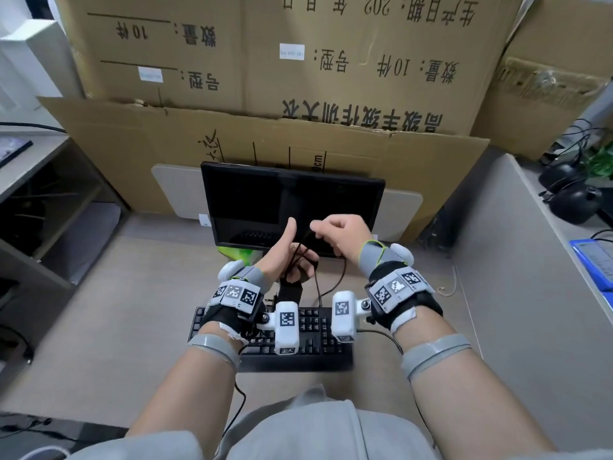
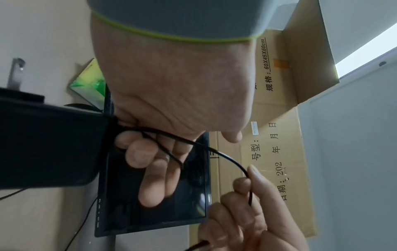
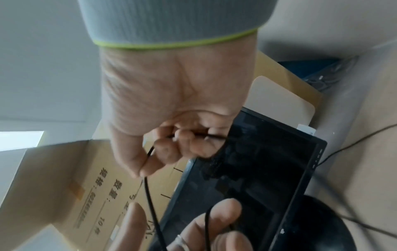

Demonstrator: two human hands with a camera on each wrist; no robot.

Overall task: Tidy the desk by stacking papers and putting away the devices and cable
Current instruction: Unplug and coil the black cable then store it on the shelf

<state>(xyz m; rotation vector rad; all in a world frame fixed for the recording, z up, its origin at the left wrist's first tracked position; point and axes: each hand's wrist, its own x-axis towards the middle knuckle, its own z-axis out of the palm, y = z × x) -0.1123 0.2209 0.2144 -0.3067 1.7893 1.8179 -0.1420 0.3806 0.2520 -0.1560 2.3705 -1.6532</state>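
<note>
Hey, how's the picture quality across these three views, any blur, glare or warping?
Head view: sharp, evenly lit, wide-angle bending of the cardboard boxes. Left wrist view: bright window glare top right, cable crisp. Right wrist view: soft, the left hand blurred in the foreground, right hand clearer.

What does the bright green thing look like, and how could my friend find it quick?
Find the dark monitor standing mid-desk before the cardboard boxes. Look at its bottom left corner, just above the left hand. The small green box peeks out there, the only bright green thing among black devices and cable.
</note>
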